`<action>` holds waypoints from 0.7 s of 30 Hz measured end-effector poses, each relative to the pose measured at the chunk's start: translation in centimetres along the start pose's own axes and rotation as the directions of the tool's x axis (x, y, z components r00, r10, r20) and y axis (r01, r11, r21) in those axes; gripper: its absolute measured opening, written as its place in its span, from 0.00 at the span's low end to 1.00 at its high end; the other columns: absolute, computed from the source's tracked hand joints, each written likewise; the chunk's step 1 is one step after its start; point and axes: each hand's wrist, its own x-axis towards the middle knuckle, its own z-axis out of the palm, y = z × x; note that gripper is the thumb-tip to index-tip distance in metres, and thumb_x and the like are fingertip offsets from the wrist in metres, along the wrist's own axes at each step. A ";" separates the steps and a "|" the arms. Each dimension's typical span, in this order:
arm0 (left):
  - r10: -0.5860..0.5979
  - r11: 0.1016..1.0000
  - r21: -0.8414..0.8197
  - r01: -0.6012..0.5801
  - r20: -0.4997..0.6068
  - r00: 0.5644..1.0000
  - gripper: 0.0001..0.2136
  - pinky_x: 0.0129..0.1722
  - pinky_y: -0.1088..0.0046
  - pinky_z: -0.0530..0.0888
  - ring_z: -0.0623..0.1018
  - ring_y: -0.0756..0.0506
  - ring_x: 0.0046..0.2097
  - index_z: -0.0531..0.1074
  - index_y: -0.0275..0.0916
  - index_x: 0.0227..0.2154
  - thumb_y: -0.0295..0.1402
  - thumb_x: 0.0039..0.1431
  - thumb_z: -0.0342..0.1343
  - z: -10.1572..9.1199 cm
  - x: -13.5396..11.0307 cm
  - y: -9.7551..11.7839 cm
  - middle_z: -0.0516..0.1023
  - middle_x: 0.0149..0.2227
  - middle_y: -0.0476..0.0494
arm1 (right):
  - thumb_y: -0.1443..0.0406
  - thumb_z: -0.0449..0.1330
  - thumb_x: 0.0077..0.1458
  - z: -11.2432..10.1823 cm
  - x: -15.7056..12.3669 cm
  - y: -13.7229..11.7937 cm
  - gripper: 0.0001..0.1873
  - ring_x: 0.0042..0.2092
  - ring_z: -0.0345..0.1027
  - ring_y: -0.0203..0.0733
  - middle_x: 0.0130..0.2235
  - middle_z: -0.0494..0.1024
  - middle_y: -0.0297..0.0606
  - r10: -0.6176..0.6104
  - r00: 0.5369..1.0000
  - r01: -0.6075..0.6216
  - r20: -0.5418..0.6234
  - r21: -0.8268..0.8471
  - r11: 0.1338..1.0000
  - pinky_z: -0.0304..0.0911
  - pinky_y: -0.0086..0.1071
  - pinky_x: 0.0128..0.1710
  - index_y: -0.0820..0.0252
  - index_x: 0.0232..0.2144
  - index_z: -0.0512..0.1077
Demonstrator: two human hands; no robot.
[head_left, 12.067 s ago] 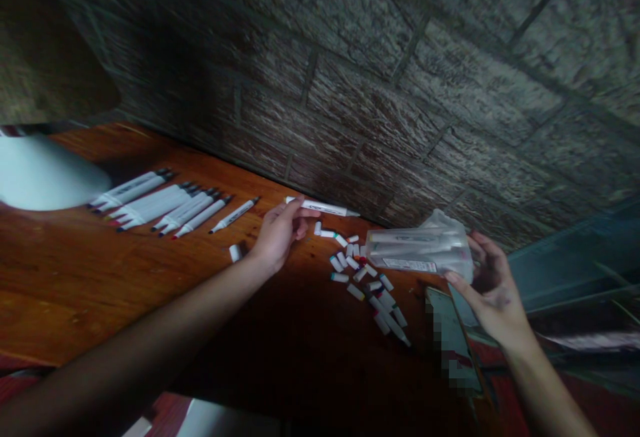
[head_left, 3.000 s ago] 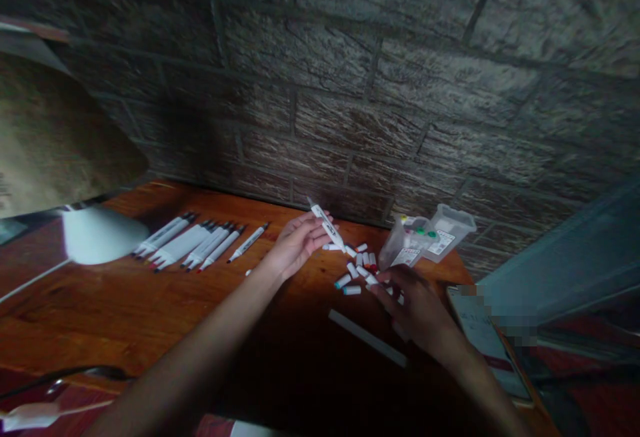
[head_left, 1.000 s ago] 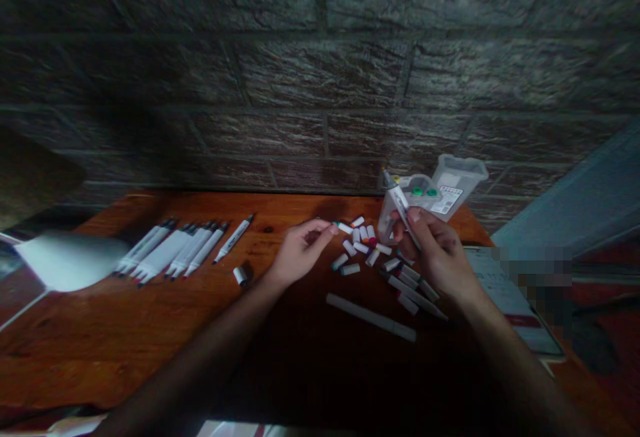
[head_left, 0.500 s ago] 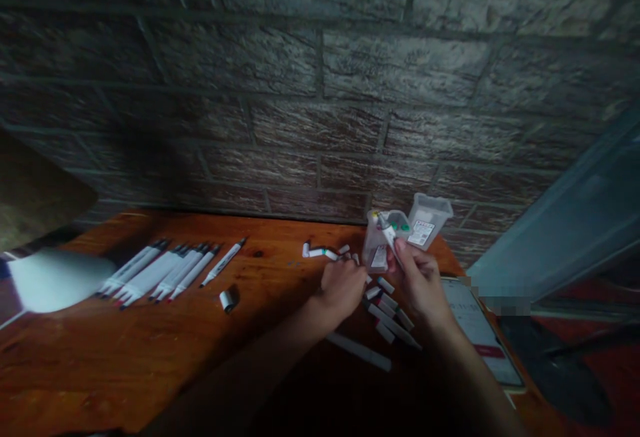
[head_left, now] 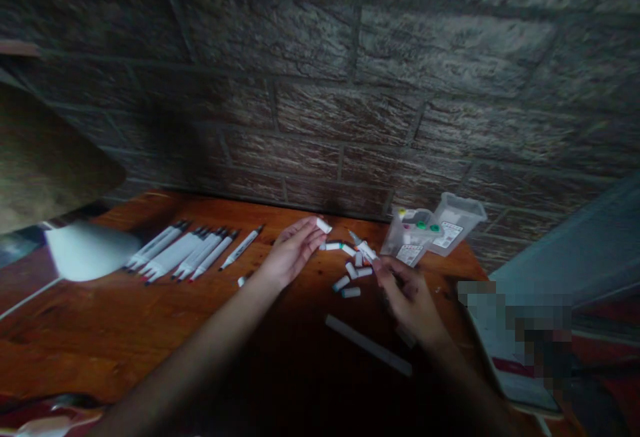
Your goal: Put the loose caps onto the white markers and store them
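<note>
Between the fingertips of my left hand [head_left: 293, 254] is a white marker cap [head_left: 324, 226], raised over the table. My right hand [head_left: 407, 294] is closed on an uncapped white marker [head_left: 367, 250], its grey tip pointing up and to the left towards the cap. Cap and marker are apart. Below and between the hands lie several loose white caps [head_left: 351, 292] with coloured ends. Behind my right hand, a clear plastic box [head_left: 393, 240] contains small pieces with green and yellow ends. Part of the right hand's fingers is in shadow.
Several white markers [head_left: 173, 257] lie in a row at the left of the wooden table [head_left: 125, 337]. A second clear box [head_left: 457, 224] stands by the brick wall. A pale flat strip [head_left: 367, 345] lies near the front; a tablet [head_left: 483, 330] is at right, a lamp [head_left: 95, 250] at left.
My left hand has moved up and left from the pile of caps and now holds a cap. My right hand has brought the marker down, away from the clear box. The view has shifted.
</note>
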 end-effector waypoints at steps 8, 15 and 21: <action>-0.018 0.998 -0.054 0.026 0.130 0.991 0.04 0.38 0.79 0.78 0.81 0.52 0.35 0.78 0.31 0.36 0.26 0.59 0.62 0.7 -0.8 -0.8 0.82 0.34 0.43 | 0.56 0.57 0.62 0.4 -0.4 1.0 0.13 0.34 0.70 0.38 0.34 0.79 0.34 -0.012 0.999 0.014 0.029 -0.080 0.997 0.62 0.29 0.36 0.56 0.38 0.78; -0.008 1.000 -0.001 0.009 0.206 0.979 0.08 0.40 0.78 0.78 0.80 0.51 0.35 0.79 0.31 0.36 0.28 0.54 0.66 0.7 -1.3 -1.4 0.81 0.35 0.44 | 0.58 0.59 0.61 0.5 -0.5 0.6 0.12 0.40 0.74 0.42 0.38 0.81 0.36 -0.070 0.997 0.074 0.033 -0.131 0.989 0.65 0.31 0.40 0.56 0.41 0.78; 0.004 0.984 0.169 -0.056 0.294 0.956 0.12 0.43 0.73 0.77 0.80 0.49 0.38 0.79 0.34 0.40 0.32 0.52 0.68 0.9 -1.8 -1.1 0.82 0.37 0.44 | 0.59 0.60 0.60 0.2 -0.4 0.1 0.12 0.41 0.76 0.43 0.42 0.82 0.38 -0.103 0.994 0.107 0.029 -0.178 0.978 0.67 0.33 0.43 0.56 0.44 0.76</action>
